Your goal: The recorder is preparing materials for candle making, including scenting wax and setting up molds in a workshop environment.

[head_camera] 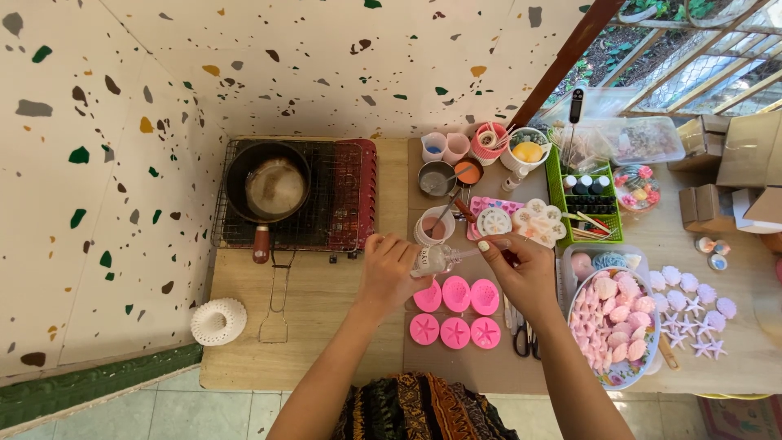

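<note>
The left hand (pixel 391 265) grips a small clear bottle (pixel 433 259); the right hand (pixel 521 265) pinches its dropper (pixel 476 253), above six pink molds (pixel 455 312).

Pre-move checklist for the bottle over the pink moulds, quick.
1. Left hand grips small clear bottle: ok.
2. Right hand at the bottle's tip end: ok.
3. Bottle lies tilted above the six pink moulds: ok.
4. Moulds sit flat in two rows: ok.
5. Bottle cap on or off: cannot tell.
6. Bowl of pink shells apart from the moulds: ok.
</note>
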